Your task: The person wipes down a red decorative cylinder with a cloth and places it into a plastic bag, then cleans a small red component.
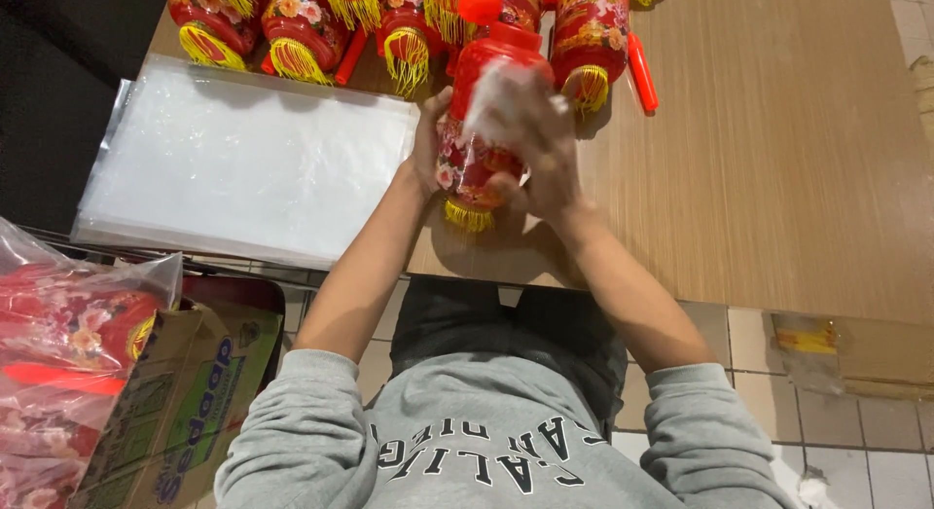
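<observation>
Lantern [477, 129] red and floral, upright between both hands, left hand [428, 144] and right hand [540, 144] grip closed around it

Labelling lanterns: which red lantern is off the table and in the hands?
The red lantern nearest the table's front edge, gripped between the left hand and right hand. The other lanterns lie untouched in a row along the far edge.

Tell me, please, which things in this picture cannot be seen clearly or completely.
- Head view: the lantern is partly covered by the left hand and right hand, and a blurred clear plastic bag veils its top.
- The row of lanterns is cut off by the top edge.
- The bagged lanterns leave the frame at the left edge; the cardboard box hides their lower part.
- The stack of clear bags shows no countable sheets.
</observation>
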